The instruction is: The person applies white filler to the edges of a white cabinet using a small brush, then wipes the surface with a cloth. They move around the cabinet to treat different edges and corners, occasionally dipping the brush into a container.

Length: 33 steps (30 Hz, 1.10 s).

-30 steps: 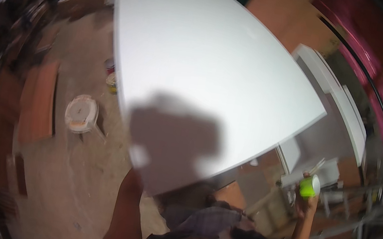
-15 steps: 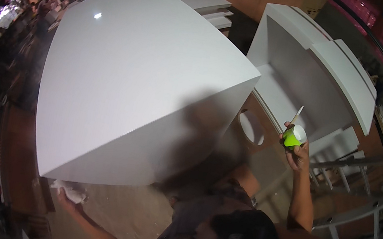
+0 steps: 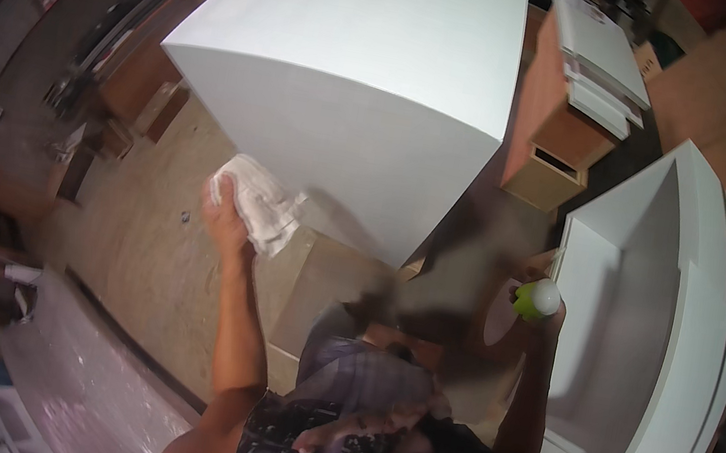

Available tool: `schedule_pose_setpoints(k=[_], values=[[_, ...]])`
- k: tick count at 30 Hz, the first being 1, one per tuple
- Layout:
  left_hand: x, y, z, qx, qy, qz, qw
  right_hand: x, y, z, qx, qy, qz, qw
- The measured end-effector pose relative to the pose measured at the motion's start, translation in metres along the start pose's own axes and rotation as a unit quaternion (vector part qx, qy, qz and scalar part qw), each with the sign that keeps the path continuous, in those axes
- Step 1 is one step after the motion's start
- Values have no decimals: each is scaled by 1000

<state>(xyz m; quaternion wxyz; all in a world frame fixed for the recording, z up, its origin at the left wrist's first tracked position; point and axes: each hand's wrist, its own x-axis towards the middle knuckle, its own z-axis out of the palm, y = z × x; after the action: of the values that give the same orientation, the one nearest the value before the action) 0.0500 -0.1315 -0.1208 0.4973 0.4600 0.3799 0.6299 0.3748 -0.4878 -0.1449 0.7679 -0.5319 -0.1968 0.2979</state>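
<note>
head view: your left hand (image 3: 226,215) is closed around a bunched white cloth (image 3: 262,208), which hangs loosely beside the lower edge of the big white cabinet (image 3: 340,132) — whether it touches the near face, you can't tell from here. your right hand (image 3: 551,318) is curled around a green cup (image 3: 530,302), some of its fingers hidden; the cup is near the open white cabinet (image 3: 612,355) on your right, and what it holds can't be made out.

watch that cup: if your wrist tips while you attend to the cloth, any contents could spill onto the open cabinet or the floor (image 3: 159,192). grit caught in the loose folds might scratch or smear the white finish, and a dangling corner could snag on the cabinet's edge.

the big cabinet's top is smooth and bright with one small glint; its near face looks greyer, in shade. brown wooden units (image 3: 547,128) stand beyond it, and a shiny pale panel (image 3: 92,383) lies at your lower left — a cluttered workshop all round.
</note>
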Motion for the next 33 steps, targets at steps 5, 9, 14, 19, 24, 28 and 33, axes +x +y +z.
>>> schedule_pose_setpoints(k=[5,9,14,19,24,28,33], values=[[-32,41,96,-116,-91,32,989,6,-1,23,-1,-88,-32,996],[-46,76,128,-68,-159,39,984,6,-1,31,11,-126,-46,991],[-48,73,152,-84,-130,59,986,7,-11,36,2,-71,16,997],[-49,78,167,-147,-51,31,987,16,-15,28,-31,-73,52,995],[-51,78,172,-151,-18,16,988,32,-22,32,9,-136,26,990],[-50,76,180,-202,44,23,978,52,-18,11,7,-186,50,981],[-67,75,186,-215,23,-43,975,63,-14,-5,10,-210,61,976]])
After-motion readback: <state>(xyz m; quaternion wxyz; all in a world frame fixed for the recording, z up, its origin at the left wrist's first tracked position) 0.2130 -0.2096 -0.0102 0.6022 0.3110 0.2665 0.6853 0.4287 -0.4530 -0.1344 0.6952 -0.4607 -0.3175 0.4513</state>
